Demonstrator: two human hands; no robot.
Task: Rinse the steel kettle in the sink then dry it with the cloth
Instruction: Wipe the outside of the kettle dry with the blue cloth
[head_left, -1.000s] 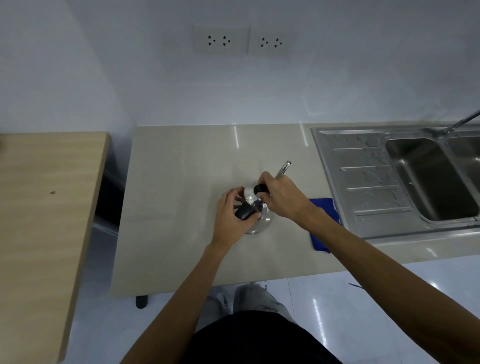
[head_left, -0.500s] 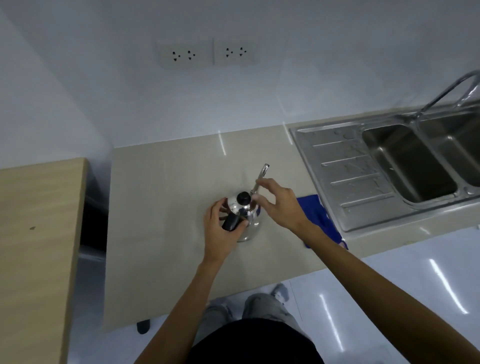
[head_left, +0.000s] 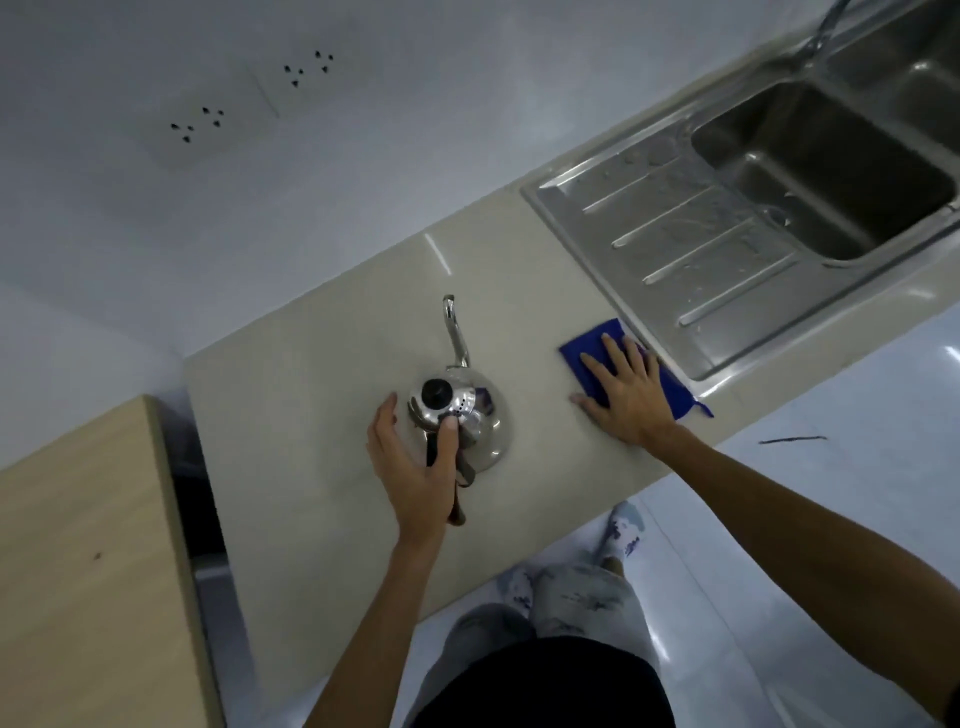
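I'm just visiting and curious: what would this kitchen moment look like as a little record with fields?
place: beige countertop beside a steel sink
kettle: steel kettle upright on the countertop, black-knobbed lid on, spout pointing towards the wall
left hand: left hand wrapped around the kettle's handle
right hand: right hand flat, fingers spread, on the blue cloth
cloth: lies on the countertop, against the sink's edge
sink: draining board shows water droplets
tap water: none seen running
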